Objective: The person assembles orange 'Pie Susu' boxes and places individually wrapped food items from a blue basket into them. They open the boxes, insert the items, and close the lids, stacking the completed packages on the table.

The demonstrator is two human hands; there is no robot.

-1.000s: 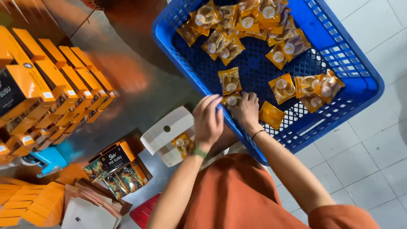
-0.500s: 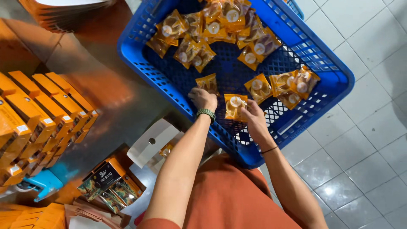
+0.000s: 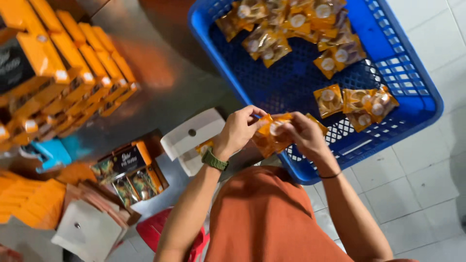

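My left hand [image 3: 239, 130] and my right hand [image 3: 303, 133] both grip a small stack of orange snack packets [image 3: 273, 133] just above the near rim of a blue plastic crate [image 3: 412, 73]. The left wrist wears a green watch. Several more orange packets [image 3: 291, 22] lie inside the crate, some at its far end and a few [image 3: 357, 104] near the right wall. An open white box [image 3: 191, 138] sits on the metal table just left of my left hand.
Rows of orange cartons [image 3: 73, 63] fill the table's left side. A dark printed box with packets [image 3: 128, 170] lies near my left elbow, white flat boxes [image 3: 87, 230] and orange flats [image 3: 29, 204] below it. White floor tiles [image 3: 427, 179] lie to the right.
My hands have lifted out of the crate's near end, bringing packets up to its front rim and holding them together between both hands. The view has shifted right.
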